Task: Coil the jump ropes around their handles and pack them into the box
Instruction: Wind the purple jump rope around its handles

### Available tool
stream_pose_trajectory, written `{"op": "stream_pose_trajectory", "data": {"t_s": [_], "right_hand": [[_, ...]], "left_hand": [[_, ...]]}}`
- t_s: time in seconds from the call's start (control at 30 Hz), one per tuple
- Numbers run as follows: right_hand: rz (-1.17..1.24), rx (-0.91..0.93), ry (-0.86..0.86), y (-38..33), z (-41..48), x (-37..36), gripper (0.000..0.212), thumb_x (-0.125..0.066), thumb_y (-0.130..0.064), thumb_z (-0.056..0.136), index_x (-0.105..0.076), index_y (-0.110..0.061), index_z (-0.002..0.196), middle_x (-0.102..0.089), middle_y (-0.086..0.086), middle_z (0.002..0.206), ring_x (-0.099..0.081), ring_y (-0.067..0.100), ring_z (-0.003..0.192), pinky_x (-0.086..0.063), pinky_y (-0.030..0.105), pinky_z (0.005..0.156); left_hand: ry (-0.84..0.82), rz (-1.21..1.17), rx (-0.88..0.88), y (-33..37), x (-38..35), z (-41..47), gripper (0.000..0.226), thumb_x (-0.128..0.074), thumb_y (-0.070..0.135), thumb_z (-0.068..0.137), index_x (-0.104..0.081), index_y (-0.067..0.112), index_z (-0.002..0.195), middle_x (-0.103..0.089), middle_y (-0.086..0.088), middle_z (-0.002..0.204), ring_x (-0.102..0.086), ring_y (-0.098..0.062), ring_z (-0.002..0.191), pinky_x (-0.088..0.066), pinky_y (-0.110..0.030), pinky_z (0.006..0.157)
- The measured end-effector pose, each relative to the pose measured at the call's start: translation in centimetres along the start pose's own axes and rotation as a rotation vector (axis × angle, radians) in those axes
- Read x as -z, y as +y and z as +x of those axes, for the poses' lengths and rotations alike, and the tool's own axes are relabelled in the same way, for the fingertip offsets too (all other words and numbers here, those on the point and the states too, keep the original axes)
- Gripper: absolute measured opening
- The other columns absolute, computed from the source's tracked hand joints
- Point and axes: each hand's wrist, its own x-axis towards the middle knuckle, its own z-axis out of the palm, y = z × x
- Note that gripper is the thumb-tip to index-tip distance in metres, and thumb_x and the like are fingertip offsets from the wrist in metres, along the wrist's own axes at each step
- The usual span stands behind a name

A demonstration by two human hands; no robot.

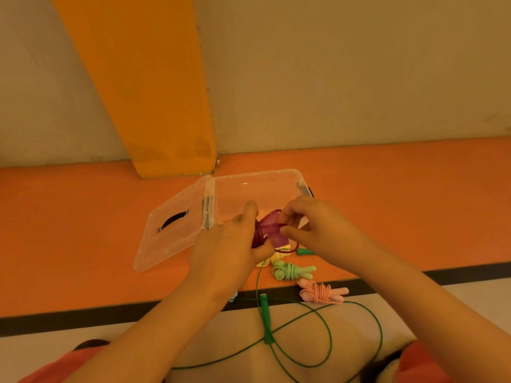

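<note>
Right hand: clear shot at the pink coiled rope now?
Probably not yet: right hand is pinching the purple rope. The pink coiled rope lies uncovered beside that forearm, so the way looks free once it lets go.

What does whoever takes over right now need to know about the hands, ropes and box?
Left grip: holds the purple jump rope by its part-wound bundle, over the near edge of the clear box.
Right grip: pinches that rope's cord at the coil.
Box open, lid flipped to its left; no rope visible inside, though the hands hide part.
Done: light green rope and pink rope coiled, on the floor; yellow rope half hidden.
Left: finish purple, coil the loose dark green rope, pack all.
</note>
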Motion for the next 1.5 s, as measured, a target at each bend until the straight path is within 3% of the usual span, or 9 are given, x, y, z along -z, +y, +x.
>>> {"op": "stream_pose_trajectory", "data": {"t_s": [0.13,0.27,0.47,0.63,0.73,0.9,1.07,1.37,1.5], "right_hand": [[-0.271,0.152,0.036,-0.2,0.0,-0.8,0.009,-0.059,-0.008,0.087,-0.058,-0.006,0.096,-0.05,0.003,0.093,-0.041,0.014,0.085,-0.031,0.024,0.071],[-0.364,0.226,0.081,-0.4,-0.4,-1.7,0.013,-0.061,-0.002,0.076,-0.056,-0.006,0.087,-0.057,0.01,0.085,-0.054,0.027,0.077,-0.033,0.03,0.062],[-0.462,0.187,0.279,-1.1,0.1,-2.5,0.016,-0.047,-0.014,0.065,-0.057,-0.008,0.076,-0.055,0.007,0.07,-0.054,0.023,0.053,-0.023,0.022,0.044],[-0.553,0.086,0.297,-1.0,0.9,-3.6,0.017,-0.048,-0.016,0.067,-0.061,-0.007,0.074,-0.056,0.009,0.069,-0.054,0.023,0.044,-0.019,0.02,0.036],[-0.502,0.069,0.246,-1.0,1.2,-3.6,0.018,-0.066,-0.006,0.062,-0.061,-0.003,0.079,-0.057,0.013,0.074,-0.056,0.029,0.048,-0.027,0.023,0.035],[-0.31,0.092,0.093,-1.0,0.6,-3.0,0.021,-0.054,-0.013,0.092,-0.052,-0.009,0.112,-0.049,0.005,0.107,-0.054,0.026,0.086,-0.037,0.033,0.063],[-0.01,0.026,-0.048,-0.5,0.4,-2.3,0.012,-0.053,-0.029,0.095,-0.054,-0.017,0.095,-0.052,-0.002,0.092,-0.051,0.015,0.081,-0.045,0.033,0.072],[0.045,-0.072,0.159,0.4,1.2,-1.4,0.014,-0.044,-0.02,0.099,-0.053,-0.015,0.089,-0.054,0.001,0.089,-0.051,0.017,0.081,-0.041,0.032,0.07],[0.205,-0.146,0.3,0.1,1.1,-1.2,0.019,-0.043,-0.018,0.1,-0.05,-0.017,0.083,-0.052,-0.004,0.076,-0.049,0.011,0.072,-0.037,0.025,0.064]], "left_hand": [[-0.028,-0.079,0.014,0.2,0.4,0.0,0.044,-0.048,0.061,0.086,-0.035,0.026,0.111,-0.047,0.009,0.076,-0.059,-0.017,0.071,-0.046,-0.032,0.058],[-0.134,-0.154,0.041,-0.1,0.7,0.0,0.039,-0.052,0.056,0.086,-0.035,0.026,0.104,-0.052,0.007,0.071,-0.056,-0.014,0.065,-0.04,-0.03,0.053],[-0.164,-0.221,0.041,-0.2,0.6,-0.1,0.034,-0.053,0.052,0.087,-0.036,0.026,0.101,-0.054,0.004,0.073,-0.057,-0.017,0.068,-0.048,-0.037,0.06],[-0.13,-0.205,0.023,0.2,0.5,-0.2,0.034,-0.051,0.052,0.088,-0.031,0.026,0.098,-0.046,0.007,0.068,-0.049,-0.014,0.06,-0.036,-0.031,0.051],[-0.15,-0.251,0.06,-0.1,0.5,0.1,0.034,-0.053,0.051,0.088,-0.035,0.025,0.1,-0.049,0.006,0.07,-0.051,-0.015,0.062,-0.037,-0.032,0.051],[-0.16,-0.224,0.078,-1.1,0.7,0.1,0.037,-0.054,0.053,0.087,-0.035,0.025,0.1,-0.052,0.005,0.069,-0.053,-0.014,0.063,-0.037,-0.031,0.051],[-0.217,-0.151,0.055,-1.9,0.2,0.1,0.042,-0.054,0.057,0.086,-0.033,0.025,0.102,-0.056,0.004,0.074,-0.059,-0.018,0.068,-0.043,-0.033,0.055],[-0.334,-0.49,0.109,-0.9,0.0,0.5,0.038,-0.059,0.053,0.086,-0.04,0.023,0.1,-0.064,-0.004,0.076,-0.058,-0.016,0.057,-0.05,-0.037,0.055],[-0.363,-0.461,0.102,-0.6,-0.3,1.0,0.037,-0.059,0.053,0.085,-0.042,0.024,0.098,-0.057,0.004,0.069,-0.055,-0.012,0.055,-0.038,-0.019,0.046]]}}
